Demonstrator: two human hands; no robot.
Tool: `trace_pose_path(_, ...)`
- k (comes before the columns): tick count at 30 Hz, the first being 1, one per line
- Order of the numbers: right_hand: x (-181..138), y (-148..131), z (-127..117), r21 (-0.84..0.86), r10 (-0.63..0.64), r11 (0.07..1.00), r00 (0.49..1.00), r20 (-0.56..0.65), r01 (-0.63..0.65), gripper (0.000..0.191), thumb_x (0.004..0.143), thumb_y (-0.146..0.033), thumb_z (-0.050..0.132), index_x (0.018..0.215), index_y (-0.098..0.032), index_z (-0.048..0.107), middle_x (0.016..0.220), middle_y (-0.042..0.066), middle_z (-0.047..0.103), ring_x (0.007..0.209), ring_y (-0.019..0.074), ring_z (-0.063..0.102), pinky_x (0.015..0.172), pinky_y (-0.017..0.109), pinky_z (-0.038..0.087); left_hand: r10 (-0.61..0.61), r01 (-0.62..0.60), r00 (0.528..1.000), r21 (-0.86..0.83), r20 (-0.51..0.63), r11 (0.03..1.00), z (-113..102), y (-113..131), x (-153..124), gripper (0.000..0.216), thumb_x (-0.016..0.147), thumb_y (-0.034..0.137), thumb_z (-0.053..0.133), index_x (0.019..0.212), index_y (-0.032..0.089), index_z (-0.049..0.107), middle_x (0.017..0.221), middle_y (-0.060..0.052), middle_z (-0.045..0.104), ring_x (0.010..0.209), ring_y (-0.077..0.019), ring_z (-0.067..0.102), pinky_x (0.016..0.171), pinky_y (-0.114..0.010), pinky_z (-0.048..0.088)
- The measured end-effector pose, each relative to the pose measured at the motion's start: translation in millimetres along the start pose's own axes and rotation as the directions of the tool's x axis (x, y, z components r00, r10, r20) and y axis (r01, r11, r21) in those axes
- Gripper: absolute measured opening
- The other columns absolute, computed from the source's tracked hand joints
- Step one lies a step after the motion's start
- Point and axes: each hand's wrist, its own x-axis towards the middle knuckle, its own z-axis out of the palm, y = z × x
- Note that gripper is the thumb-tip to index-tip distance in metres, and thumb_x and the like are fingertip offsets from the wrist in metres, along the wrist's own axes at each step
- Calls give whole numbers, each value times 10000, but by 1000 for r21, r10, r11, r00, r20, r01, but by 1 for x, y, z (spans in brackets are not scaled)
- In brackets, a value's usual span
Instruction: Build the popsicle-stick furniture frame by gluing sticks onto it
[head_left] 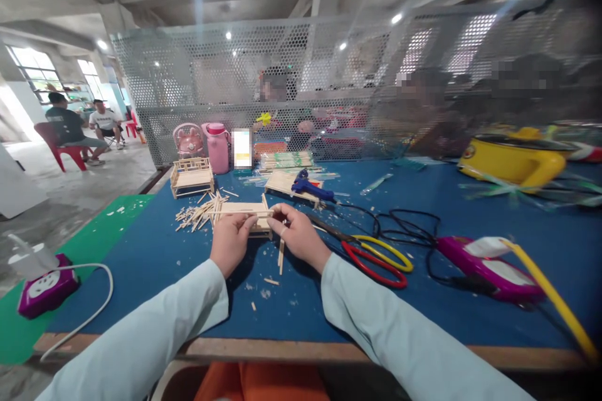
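Note:
A small wooden stick frame (244, 212) stands on the blue table mat (155, 257) in front of me. My left hand (230, 239) pinches a thin wooden stick (235, 215) lying along the frame's near edge. My right hand (297, 237) is closed at the frame's right end, with the other end of that stick at its fingertips, and it holds a second stick (281, 252) that hangs down between its fingers. A heap of loose sticks (197, 214) lies just left of the frame.
A finished wooden bench (192, 177), a blue glue gun (308, 187) on a flat stick panel, red and yellow scissors (376, 260), a purple tool (489, 269), black cables, a pink jug (217, 147), a yellow pot (512, 160). Mesh screen behind; people sit beyond it. A purple power strip (44, 291) sits at left.

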Motion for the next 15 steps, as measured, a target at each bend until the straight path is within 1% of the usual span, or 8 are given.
trace_pose_path(5,0,1,0,-12,-29,1000,1000,-11,28,88,781,-261,481,754,-194,533,677,-15,515,646,136,469,647,272,382,36,-36,999,4,-3,999,0,-1,0,221,832,274,507,808,178,704,883,-60,723,847,-182,637,813,-322,471)
trace_pose_path(9,0,1,-1,-44,-67,997,998,-15,67,87,789,-252,478,746,-197,530,682,-11,522,656,139,473,649,272,385,148,-145,989,107,-23,984,-2,-5,-2,198,799,262,544,888,164,690,1042,-107,679,1051,-223,581,929,-391,433)
trace_pose_path(11,1,1,-1,-48,-70,996,997,-12,70,90,794,-251,473,741,-199,523,689,-9,523,661,141,476,654,274,386,187,-180,982,167,-24,969,-4,-6,-3,204,771,252,575,917,159,682,1103,-128,649,1105,-245,548,959,-427,414)
trace_pose_path(15,1,1,-1,-53,-58,997,998,-9,57,82,790,-248,470,737,-200,510,707,-4,523,670,146,481,669,280,385,159,-154,987,184,-13,971,-6,-6,-2,190,779,242,563,887,146,687,1113,-141,644,1111,-251,545,970,-434,410)
